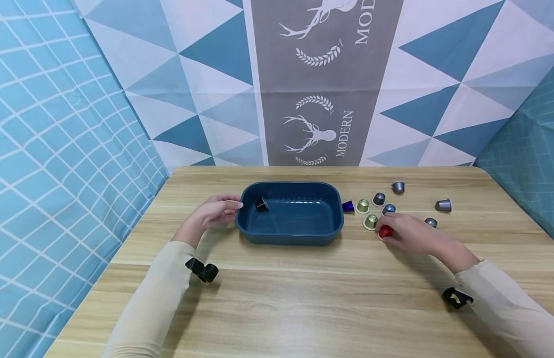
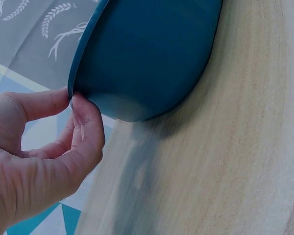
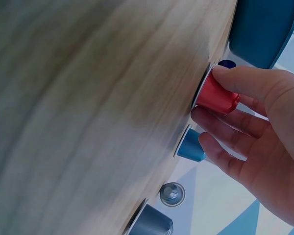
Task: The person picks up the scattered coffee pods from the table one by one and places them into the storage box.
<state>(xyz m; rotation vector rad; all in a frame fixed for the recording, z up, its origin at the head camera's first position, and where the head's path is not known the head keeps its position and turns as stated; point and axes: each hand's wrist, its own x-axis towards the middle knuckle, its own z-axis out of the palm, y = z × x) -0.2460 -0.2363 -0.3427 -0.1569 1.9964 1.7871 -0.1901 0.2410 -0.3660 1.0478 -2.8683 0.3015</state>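
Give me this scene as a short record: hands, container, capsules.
left hand: pinching the left rim of the dark blue basin
right hand: gripping the red coffee capsule, outside the basin
in basin: one black coffee capsule, left end, on its side
nearest outside basin: purple coffee capsule, right of it, on its side
green coffee capsules: two, between purple and red
surface: wood-grain table
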